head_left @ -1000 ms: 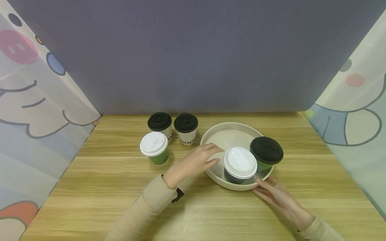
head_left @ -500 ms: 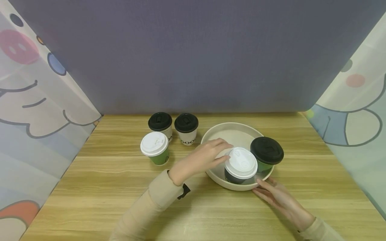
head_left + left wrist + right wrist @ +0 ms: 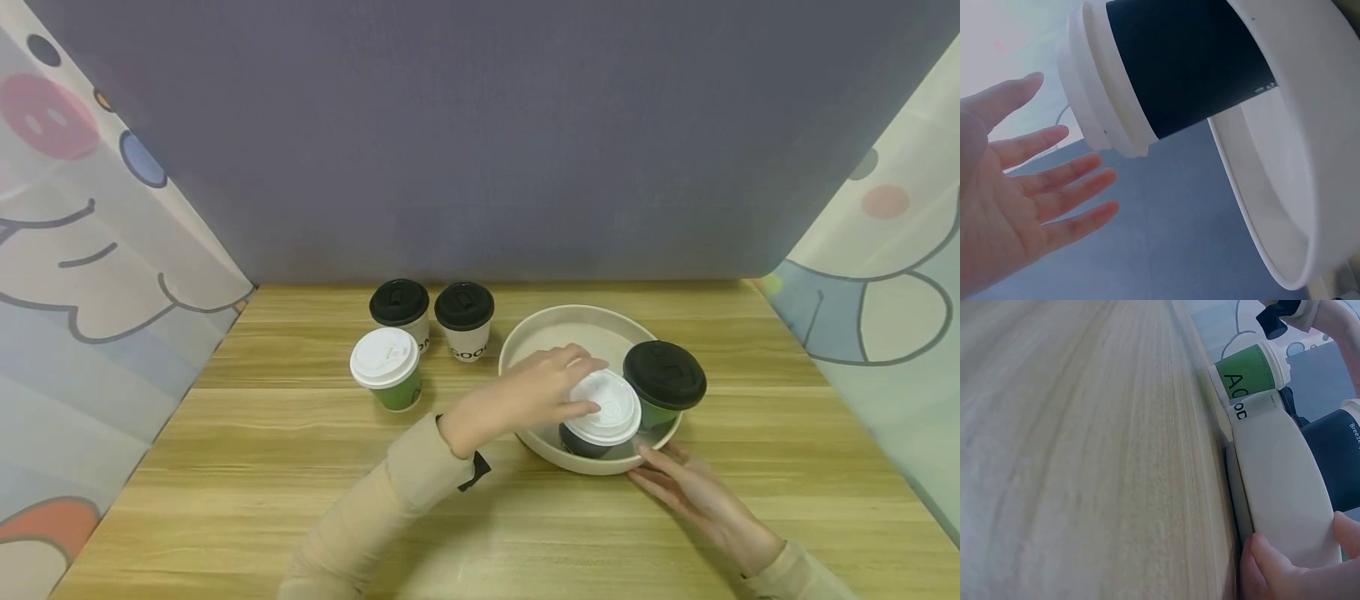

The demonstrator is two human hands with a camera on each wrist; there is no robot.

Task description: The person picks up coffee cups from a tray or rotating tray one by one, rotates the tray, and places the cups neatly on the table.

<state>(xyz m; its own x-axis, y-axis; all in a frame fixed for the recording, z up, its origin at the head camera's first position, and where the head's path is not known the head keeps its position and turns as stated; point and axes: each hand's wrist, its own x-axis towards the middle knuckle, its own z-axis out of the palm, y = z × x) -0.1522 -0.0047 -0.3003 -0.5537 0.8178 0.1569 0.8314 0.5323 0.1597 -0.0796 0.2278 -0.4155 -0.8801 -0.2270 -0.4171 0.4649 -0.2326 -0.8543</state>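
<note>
Left hand: your left hand [image 3: 536, 390] reaches over the near-left rim of the tray, fingers spread and straight, fingertips at the lid of the dark cup; the left wrist view shows your palm [image 3: 1004, 206] open beside that lid, gripping nothing.
Right hand: your right hand [image 3: 693, 492] lies on the table with fingers extended, its fingertips [image 3: 1272, 565] pressed against the outer wall of the tray at its near edge.
Dark cup: the dark cup [image 3: 596, 417] with a white lid stands upright inside the tray, at its near side, just beside the green cup in the tray.
Green cup in the tray: this green cup [image 3: 663, 383] with a black lid stands upright at the right side of the tray.
Tray: the round cream tray [image 3: 551, 329] sits on the table right of centre, its far half bare.
Other cups: left of the tray, apart from it, stand a green cup with a white lid [image 3: 385, 368] and behind it two white cups with black lids [image 3: 399, 310] [image 3: 464, 317], side by side.
Table: the wooden table [image 3: 262, 467] carries everything.
Surroundings: a grey panel [image 3: 480, 142] closes the back, and cartoon-printed curtains [image 3: 82, 250] hang on both sides.
</note>
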